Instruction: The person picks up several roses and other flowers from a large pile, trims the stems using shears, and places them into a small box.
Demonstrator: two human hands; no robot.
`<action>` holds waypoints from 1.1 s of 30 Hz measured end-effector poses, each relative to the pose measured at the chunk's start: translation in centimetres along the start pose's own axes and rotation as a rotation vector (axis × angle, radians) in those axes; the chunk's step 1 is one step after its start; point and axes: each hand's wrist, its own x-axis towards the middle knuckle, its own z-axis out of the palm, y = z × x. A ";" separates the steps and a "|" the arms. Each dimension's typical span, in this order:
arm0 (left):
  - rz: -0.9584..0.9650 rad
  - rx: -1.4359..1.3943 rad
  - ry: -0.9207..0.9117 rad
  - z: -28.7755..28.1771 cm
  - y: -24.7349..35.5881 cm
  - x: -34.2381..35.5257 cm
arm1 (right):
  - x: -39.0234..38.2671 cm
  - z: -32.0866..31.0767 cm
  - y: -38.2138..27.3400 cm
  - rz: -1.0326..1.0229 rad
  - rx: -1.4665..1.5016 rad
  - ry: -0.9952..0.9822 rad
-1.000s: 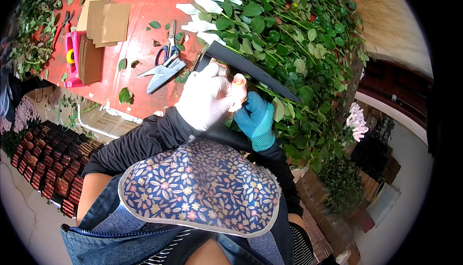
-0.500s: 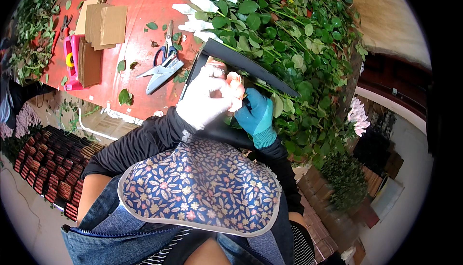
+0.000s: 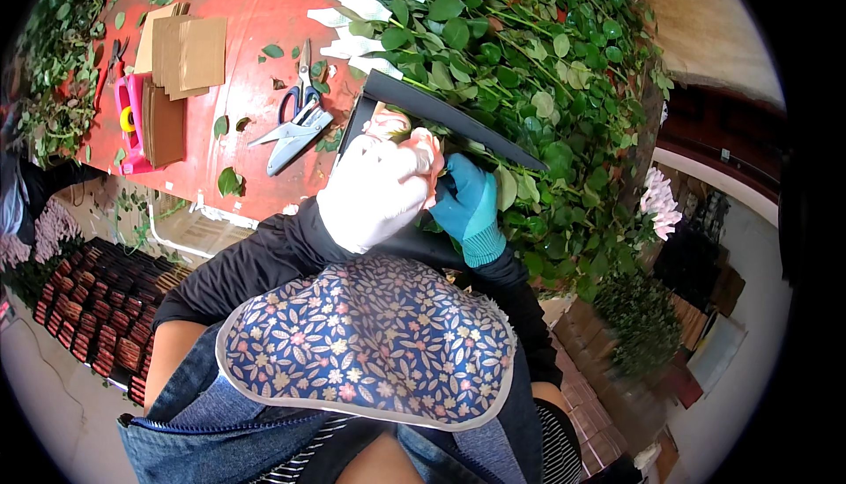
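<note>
My left hand point(image 3: 374, 189), in a white glove, is closed with its fingertips on the petals of a peach rose point(image 3: 429, 151). Just right of that bloom, my right hand point(image 3: 469, 206) in a teal glove curls its fingers below the flower head. The stem in its grip is hidden. Both hands are over a dark open-topped box or trough point(image 3: 449, 118) with a raised side wall. Another pale pink rose point(image 3: 390, 122) lies inside, past my left fingers.
Leafy rose stems point(image 3: 564, 78) cover the table's right, with white sleeved buds point(image 3: 363, 3) beside them. Scissors point(image 3: 304, 87), a grey stapler-like tool point(image 3: 295, 138), cardboard pieces point(image 3: 198, 52) and a pink tape dispenser point(image 3: 132, 122) lie left on the red table point(image 3: 256, 8).
My left hand has turned and shifted over the held rose, covering more of its petals. The other rose in the box shows more. My right hand stays nearly in place.
</note>
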 end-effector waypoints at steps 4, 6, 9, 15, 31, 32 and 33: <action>0.018 -0.002 -0.057 0.4 -0.1 -0.4 | 0.0 0.0 0.0 0.010 0.083 0.008; -0.006 -0.032 -0.056 0.4 -0.1 -0.4 | 0.0 -0.3 -0.6 0.036 0.070 -0.008; -0.085 -0.112 -0.089 0.4 -0.5 -0.6 | 0.0 -0.4 -0.3 0.023 0.061 -0.023; -0.406 -0.350 -0.125 -1.1 -1.0 -0.9 | -0.1 -0.4 0.5 0.005 0.062 -0.039; -0.397 -0.043 -0.468 -7.1 -5.3 -3.3 | 0.3 -1.1 -1.0 -0.031 0.079 -0.142; -0.247 -0.106 -0.414 -6.3 -5.3 -2.3 | 0.4 -1.3 -0.9 -0.023 0.075 -0.172; -0.176 -0.132 -0.475 -5.7 -5.0 -1.1 | 0.5 -1.5 -0.8 -0.011 0.067 -0.198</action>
